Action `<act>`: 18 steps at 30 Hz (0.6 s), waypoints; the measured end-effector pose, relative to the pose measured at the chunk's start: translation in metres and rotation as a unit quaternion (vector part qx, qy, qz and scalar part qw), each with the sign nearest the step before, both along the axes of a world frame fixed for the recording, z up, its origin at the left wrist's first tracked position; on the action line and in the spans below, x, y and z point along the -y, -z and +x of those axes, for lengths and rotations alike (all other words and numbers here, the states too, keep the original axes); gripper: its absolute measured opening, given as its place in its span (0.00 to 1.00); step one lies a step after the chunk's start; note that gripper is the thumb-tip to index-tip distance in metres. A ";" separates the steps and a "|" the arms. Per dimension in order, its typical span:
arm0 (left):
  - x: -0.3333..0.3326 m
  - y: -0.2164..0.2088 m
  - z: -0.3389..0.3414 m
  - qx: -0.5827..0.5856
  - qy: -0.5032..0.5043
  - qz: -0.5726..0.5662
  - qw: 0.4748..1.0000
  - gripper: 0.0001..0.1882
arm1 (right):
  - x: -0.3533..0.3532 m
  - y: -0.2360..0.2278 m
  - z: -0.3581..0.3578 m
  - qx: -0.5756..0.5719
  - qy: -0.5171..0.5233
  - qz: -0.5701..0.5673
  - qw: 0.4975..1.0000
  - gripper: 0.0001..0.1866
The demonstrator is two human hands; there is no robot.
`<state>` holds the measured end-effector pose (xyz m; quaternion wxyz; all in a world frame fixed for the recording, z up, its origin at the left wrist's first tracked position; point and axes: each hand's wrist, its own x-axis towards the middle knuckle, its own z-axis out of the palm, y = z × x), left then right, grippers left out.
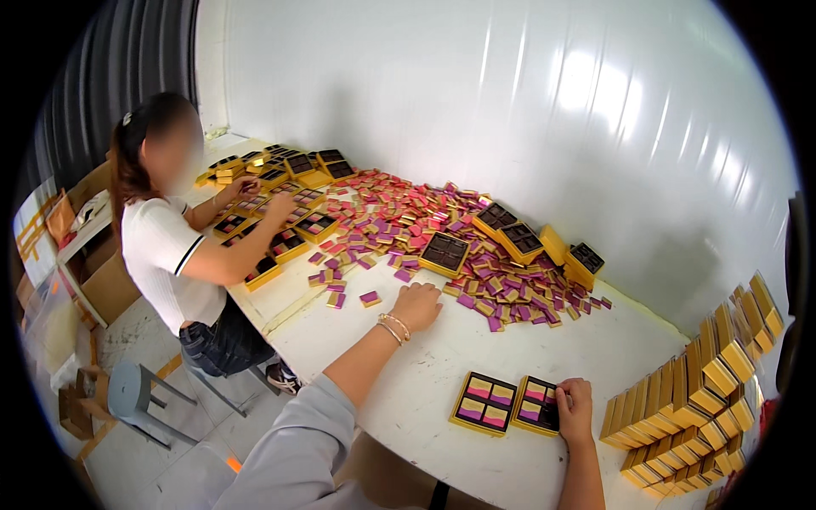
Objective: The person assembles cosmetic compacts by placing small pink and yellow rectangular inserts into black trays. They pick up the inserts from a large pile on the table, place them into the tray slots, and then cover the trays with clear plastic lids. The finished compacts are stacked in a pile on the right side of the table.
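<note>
My left hand (416, 307) is stretched to the near edge of a heap of small rectangular wrapped pieces (501, 289), gold with purple or pink. Its fingers are bent and drawn together; what is under them is hidden. A yellow box with a dark divided insert (535, 411) lies on the table, and my right hand (575, 408) grips its right side. Pink, yellow and purple pieces sit in part of that box; dark insert shows at its lower right. Directly to its left lies a second box (484, 404) with coloured pieces in its compartments.
A co-worker (174, 221) handles boxes at the table's left side. Open boxes with dark inserts (444, 253) rest on and around the heap. At right stand stacks of yellow boxes (680, 395). A white wall (476, 102) backs the table; a grey stool (144, 391) stands at lower left.
</note>
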<state>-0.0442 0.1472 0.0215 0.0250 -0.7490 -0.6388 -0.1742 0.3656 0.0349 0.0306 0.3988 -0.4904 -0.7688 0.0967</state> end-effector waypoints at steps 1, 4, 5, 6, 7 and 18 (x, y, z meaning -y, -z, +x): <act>-0.010 0.001 0.002 -0.010 -0.006 -0.005 1.000 0.19 | -0.001 -0.001 0.000 0.005 0.002 0.000 1.000 0.04; -0.038 0.013 0.012 -0.012 -0.012 0.026 1.000 0.16 | -0.003 -0.001 0.000 0.013 -0.003 0.006 1.000 0.03; -0.047 0.015 0.019 0.002 -0.008 0.056 0.998 0.15 | -0.003 -0.001 0.001 0.018 -0.004 0.008 1.000 0.03; -0.056 0.017 0.025 0.000 -0.013 0.069 0.998 0.14 | -0.004 -0.003 0.001 0.019 -0.006 0.011 1.000 0.03; -0.063 0.018 0.031 -0.002 -0.018 0.082 0.996 0.14 | -0.004 -0.003 0.001 0.021 -0.008 0.013 1.000 0.03; -0.082 0.005 0.057 -0.043 -0.115 0.009 0.992 0.16 | -0.005 -0.010 0.005 0.029 -0.016 0.026 0.999 0.03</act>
